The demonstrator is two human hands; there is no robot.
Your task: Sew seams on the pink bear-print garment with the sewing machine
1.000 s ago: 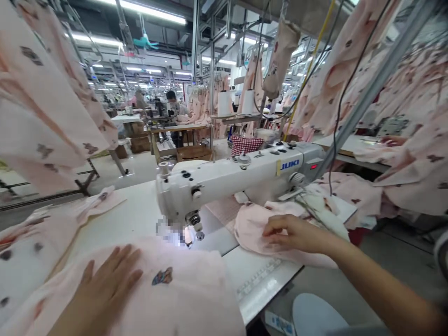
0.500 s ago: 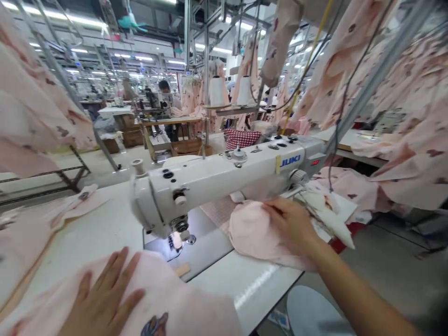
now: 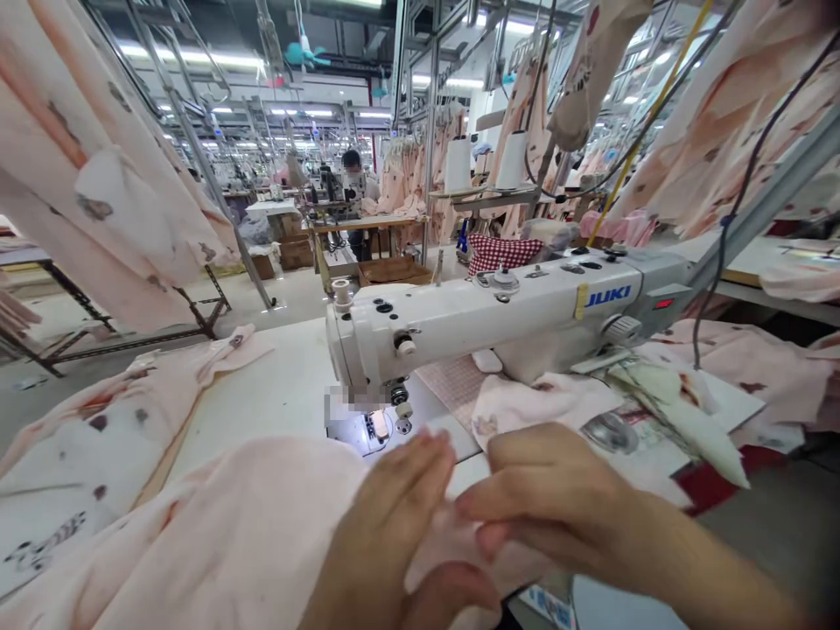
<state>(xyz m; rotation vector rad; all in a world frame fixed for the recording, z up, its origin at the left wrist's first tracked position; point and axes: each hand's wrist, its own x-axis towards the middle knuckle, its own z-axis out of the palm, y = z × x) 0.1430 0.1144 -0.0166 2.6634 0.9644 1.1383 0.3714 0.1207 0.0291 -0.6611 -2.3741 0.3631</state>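
Observation:
Close together in front of the sewing machine [image 3: 459, 324], both my hands are over pale pink fabric. My left hand [image 3: 394, 516] has its fingers stretched forward and its thumb apart, resting against the cloth. The fingers of my right hand [image 3: 557, 499] are curled in on a pink fabric piece [image 3: 518, 560], whose edges are partly hidden by the hands. A larger pink cloth [image 3: 249, 525] spreads under and left of my left hand. The lit needle area lies just beyond my left fingertips. Another pink piece [image 3: 544, 402] lies beyond my right hand, by the machine's base.
Printed pink cloth [image 3: 124, 420] lies on the table's left side. White thread cones [image 3: 458, 164] stand behind the machine. Papers and scraps [image 3: 682, 411] sit at right. Pink garments [image 3: 98, 166] hang left and right. A person [image 3: 354, 179] sits at a machine farther back.
My right hand has come left and nearer with a pink piece from beside the machine base. My left hand has moved right from lying flat on the large cloth. The view has shifted left.

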